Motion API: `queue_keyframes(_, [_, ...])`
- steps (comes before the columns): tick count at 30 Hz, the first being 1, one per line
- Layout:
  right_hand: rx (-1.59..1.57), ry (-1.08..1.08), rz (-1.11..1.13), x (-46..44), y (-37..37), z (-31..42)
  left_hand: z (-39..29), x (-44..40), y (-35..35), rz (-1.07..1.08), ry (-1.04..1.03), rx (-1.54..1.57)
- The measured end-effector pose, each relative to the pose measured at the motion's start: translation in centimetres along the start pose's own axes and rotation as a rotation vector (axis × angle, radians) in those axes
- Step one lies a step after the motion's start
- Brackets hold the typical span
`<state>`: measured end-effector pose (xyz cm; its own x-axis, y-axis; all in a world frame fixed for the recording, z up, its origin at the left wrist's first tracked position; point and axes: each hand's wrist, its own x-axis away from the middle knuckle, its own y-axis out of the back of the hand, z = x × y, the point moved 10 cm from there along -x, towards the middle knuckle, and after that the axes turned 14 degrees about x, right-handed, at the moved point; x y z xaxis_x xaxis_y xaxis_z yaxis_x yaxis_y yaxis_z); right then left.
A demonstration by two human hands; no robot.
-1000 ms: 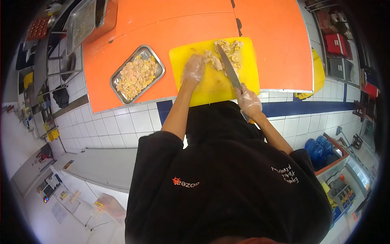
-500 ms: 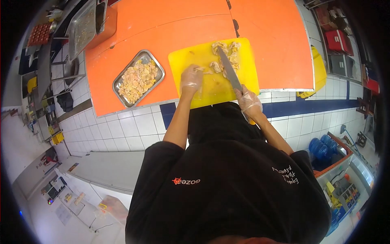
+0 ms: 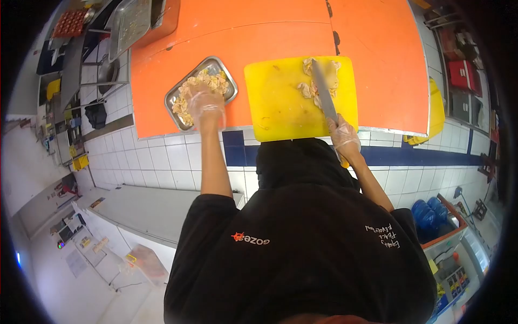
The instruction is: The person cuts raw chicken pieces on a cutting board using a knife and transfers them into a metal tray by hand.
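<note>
My right hand (image 3: 343, 135), in a clear plastic glove, is closed round the handle of a large kitchen knife (image 3: 325, 90). The blade rests over several pale meat pieces (image 3: 307, 89), which look like chicken, on the right part of the yellow cutting board (image 3: 280, 108). To the left, my gloved left hand (image 3: 208, 105) is over the metal tray (image 3: 231, 86). Its fingers are smeared and reach in among the chopped meat (image 3: 216, 82), so whether they hold a piece is hidden.
An orange table (image 3: 243, 32) carries the board and tray. At its far left corner stands a large metal pan (image 3: 129, 32) with an orange container beside it. Blue water bottles (image 3: 426, 213) are at the lower right, and a yellow container (image 3: 436, 110) is by the table's right edge.
My left hand has moved left from the cutting board to the tray of chopped meat. My right hand keeps the knife over the meat pieces. The view has shifted slightly.
</note>
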<state>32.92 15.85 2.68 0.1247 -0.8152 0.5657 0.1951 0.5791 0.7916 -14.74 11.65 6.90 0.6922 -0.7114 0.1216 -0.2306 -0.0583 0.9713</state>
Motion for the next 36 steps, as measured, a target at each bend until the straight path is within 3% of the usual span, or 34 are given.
queue_keyframes(2, [-0.022,-0.018,0.008,0.2,-0.2,-0.4,-7.3,3.2,0.5,-0.253,-0.436,0.070])
queue_keyframes(3, [-0.041,-0.017,0.020,0.2,-0.4,-0.6,-10.0,3.4,-3.4,-0.025,-0.478,0.050])
queue_keyframes(5, [-0.027,-0.029,-0.021,0.2,-0.6,-1.2,-16.6,5.8,-8.9,0.184,-0.726,0.362])
queue_keyframes(6, [-0.016,-0.026,-0.054,0.2,-0.5,-1.1,-19.3,8.1,-9.4,0.160,-0.925,0.704])
queue_keyframes(8, [-0.022,-0.034,-0.032,0.5,0.1,-0.9,-23.0,11.0,-12.0,0.264,-1.001,0.622])
queue_keyframes(9, [-0.024,-0.041,-0.008,0.6,0.3,-0.9,-23.4,11.1,-11.7,0.265,-1.007,0.627])
queue_keyframes(11, [-0.044,-0.051,-0.005,0.8,0.5,-1.2,-23.6,11.0,-13.4,0.525,-0.826,0.610])
queue_keyframes(12, [-0.067,-0.051,0.004,0.9,0.5,-1.3,-23.8,11.4,-12.8,0.528,-0.828,0.611])
queue_keyframes(14, [-0.045,-0.042,-0.001,1.2,0.7,-1.3,-20.6,10.1,-14.3,0.662,-0.375,0.697])
queue_keyframes(18, [-0.021,0.057,0.011,1.6,0.1,0.0,-15.4,9.9,-16.3,0.704,-0.139,0.852])
queue_keyframes(20, [0.036,0.114,0.051,1.7,-0.8,0.8,-12.5,10.7,-17.2,0.759,0.142,0.927])
queue_keyframes(24, [0.115,0.207,0.134,2.5,-2.5,2.9,-10.5,11.3,-14.5,0.644,0.145,0.788])
queue_keyframes(27, [0.165,0.307,0.112,3.7,-0.5,4.7,-11.3,11.1,-13.5,0.583,-0.008,0.709])
queue_keyframes(28, [0.167,0.307,0.113,3.5,-0.6,4.7,-13.0,11.0,-12.3,0.499,-0.176,0.779])
queue_keyframes(29, [0.127,0.185,0.108,2.8,-0.4,3.5,-14.6,11.3,-11.3,0.412,-0.345,0.846])
queue_keyframes(30, [0.086,0.062,0.099,2.2,-0.2,2.2,-15.2,11.2,-11.9,0.415,-0.346,0.848])
queue_keyframes(32, [0.109,0.054,0.079,1.5,0.4,1.6,-17.0,11.1,-11.6,0.289,-0.465,0.743])
queue_keyframes(36, [0.161,0.112,0.083,2.1,0.8,2.5,-16.2,10.9,-12.0,0.453,-0.235,0.768])
